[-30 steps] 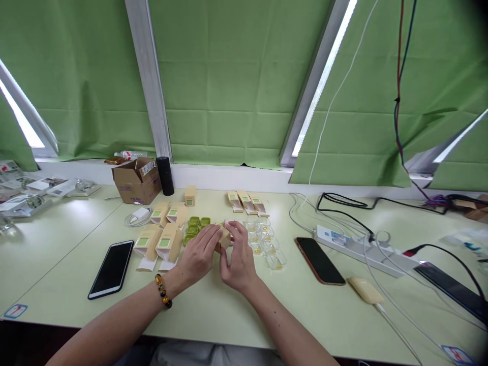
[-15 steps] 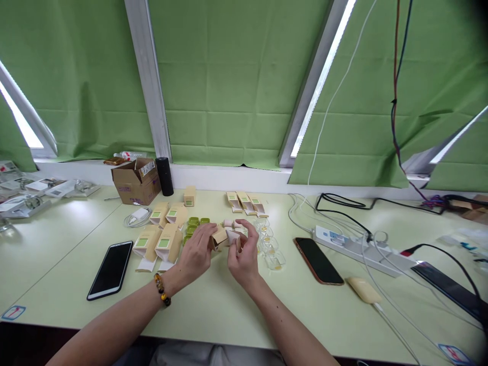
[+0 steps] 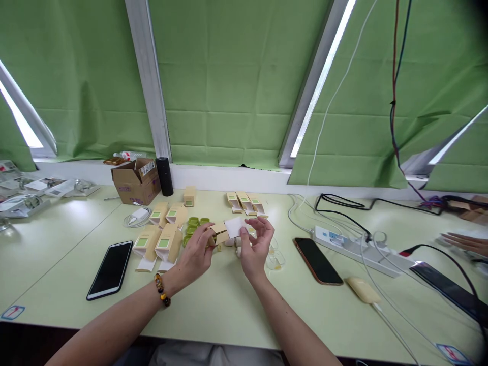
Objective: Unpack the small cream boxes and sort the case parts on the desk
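Observation:
My left hand (image 3: 196,249) is closed around a small tan cardboard box (image 3: 218,233), which lies tilted with its end open toward the right. From that end a white flap (image 3: 234,227) stands out. My right hand (image 3: 257,249) has its thumb against the flap's edge, with the other fingers bent and partly spread. Small green containers (image 3: 190,229) sit just left of the box. Beneath and beside my right hand are pale pink-white pieces (image 3: 231,242), partly hidden, and clear plastic cups (image 3: 276,260).
Several tan boxes (image 3: 170,243) with open flaps stand at left; flattened-looking ones (image 3: 246,203) lie behind. Two phones (image 3: 110,270) flank the work area. A power strip (image 3: 354,249) with cables runs along the right, where another person's hand (image 3: 467,243) shows. A brown carton (image 3: 136,182) stands behind.
The white flap has been folded outward from the box. My right hand has moved slightly right and its fingers have loosened. Another person's hand has appeared at the right edge.

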